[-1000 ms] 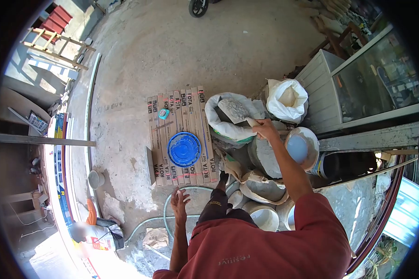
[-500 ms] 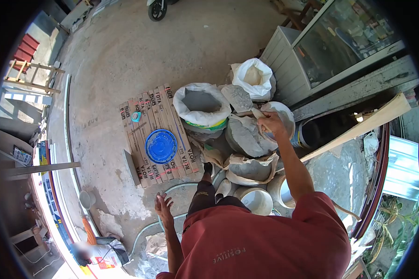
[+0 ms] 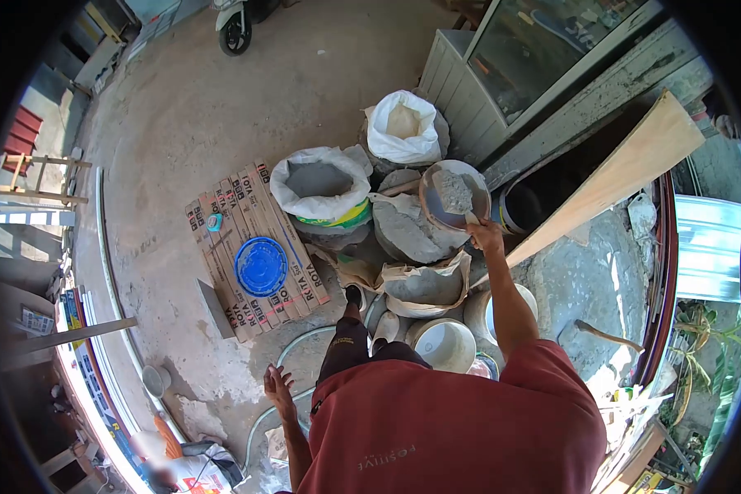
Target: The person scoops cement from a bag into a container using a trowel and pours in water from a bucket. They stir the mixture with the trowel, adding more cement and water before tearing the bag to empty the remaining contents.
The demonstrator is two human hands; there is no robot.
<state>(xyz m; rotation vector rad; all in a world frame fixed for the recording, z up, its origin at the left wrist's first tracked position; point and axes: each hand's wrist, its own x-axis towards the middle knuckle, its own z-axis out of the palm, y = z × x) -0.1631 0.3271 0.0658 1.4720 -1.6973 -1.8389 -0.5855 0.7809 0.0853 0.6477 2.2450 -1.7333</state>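
We note, lower left of centre, the left hand [image 3: 279, 387], fingers loosely spread and holding nothing, apparently out for balance; the sack [image 3: 350, 202] of grey powder stands near centre, mouth up, likely for easy reach. Right of centre, the loaded scoop [image 3: 453, 191] lies over the bucket [image 3: 481, 198], its handle wrapped by the right hand [image 3: 487, 236], probably so spillage stays within the rim.

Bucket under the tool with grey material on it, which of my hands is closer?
Right. Your right hand is by the near rim of the bucket, holding the tool; your left hand is well away, lower left in view.
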